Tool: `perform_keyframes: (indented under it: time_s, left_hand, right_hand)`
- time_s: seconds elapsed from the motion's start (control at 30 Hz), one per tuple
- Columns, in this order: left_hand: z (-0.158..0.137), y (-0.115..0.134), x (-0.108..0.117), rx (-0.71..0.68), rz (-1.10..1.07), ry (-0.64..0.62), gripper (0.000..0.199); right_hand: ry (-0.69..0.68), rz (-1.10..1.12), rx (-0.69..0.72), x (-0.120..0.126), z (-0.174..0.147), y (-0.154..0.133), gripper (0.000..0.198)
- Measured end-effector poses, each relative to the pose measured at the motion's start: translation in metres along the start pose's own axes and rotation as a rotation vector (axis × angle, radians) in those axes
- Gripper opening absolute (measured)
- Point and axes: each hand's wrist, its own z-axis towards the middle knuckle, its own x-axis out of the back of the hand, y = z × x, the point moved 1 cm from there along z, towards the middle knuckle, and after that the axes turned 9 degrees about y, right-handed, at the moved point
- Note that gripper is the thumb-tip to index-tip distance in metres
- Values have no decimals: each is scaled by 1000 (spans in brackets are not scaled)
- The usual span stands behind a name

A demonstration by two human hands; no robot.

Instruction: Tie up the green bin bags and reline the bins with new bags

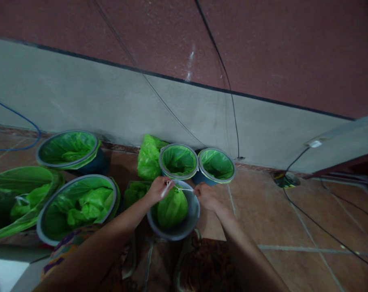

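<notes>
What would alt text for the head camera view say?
The left hand and right hand hold a white string between them at the top of a green bag in a grey bin. Green-lined bins stand beyond and to the left.

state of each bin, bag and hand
Left hand: gripping white string
Right hand: gripping it too
White string: taut between hands
Middle bag: gathered at top
Front middle bin: open
Rear middle bin: open, lined
Rear right bin: open, lined
Rear left bin: open, lined
Front left bin: open, lined
Far left bag: open
Wall bag: crumpled
</notes>
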Motion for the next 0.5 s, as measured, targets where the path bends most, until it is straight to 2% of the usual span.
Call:
perform_keyframes:
  time_s: [0.13,0.27,0.4,0.5]
  left_hand:
    - [-3,4,-8,85,-113,-98,29]
    - [-13,7,-19,118,-38,-231,21]
    - [-20,13,-20,-77,97,-470,15]
    - [-22,17,-19,-247,86,-537,14]
  right_hand:
    - [-46,296,112,8,1,-7,31]
    - [-89,535,196,10,-2,-23,39]
    - [-39,582,300,0,-2,-34,43]
    - [-32,524,302,-6,2,-32,49]
